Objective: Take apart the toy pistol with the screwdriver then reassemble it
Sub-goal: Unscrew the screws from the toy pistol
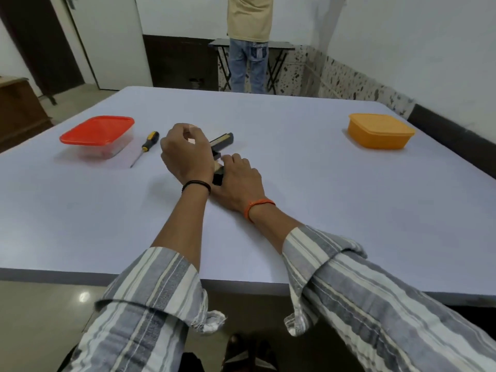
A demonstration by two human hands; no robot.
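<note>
**Both hands at the toy pistol, screwdriver lying free**

Toy pistol (pixel 221 146) lies on the pale table (pixel 295 162), roughly centre, a little toward the left half. Black body with a tan strip along the barrel; barrel end points away and to the right, grip end nearer the person and largely covered by the hands.

Left hand (pixel 185 154) is raised over the pistol's near-left side, fingers curled inward with thumb and fingertips drawn close together. Whether it pinches some small part cannot be told; the gap is blurred and pale. A black band sits on that wrist.

Right hand (pixel 239 181) lies low on the table, back upward, fingers bent forward onto the pistol's grip end, holding it down. How far the fingers wrap the part is hidden. An orange band on that wrist. Both striped sleeves are rolled back.

Screwdriver (pixel 145 147), black-and-yellow handle, rests on the table just left of the left hand, tip pointing toward the person; no hand touches it.

Red-lidded clear box (pixel 99 135) stands left of the screwdriver. Orange box (pixel 379 131) sits well apart at far right.

A person in jeans (pixel 248 44) stands beyond the table, beside a small folding table (pixel 279 45).
</note>
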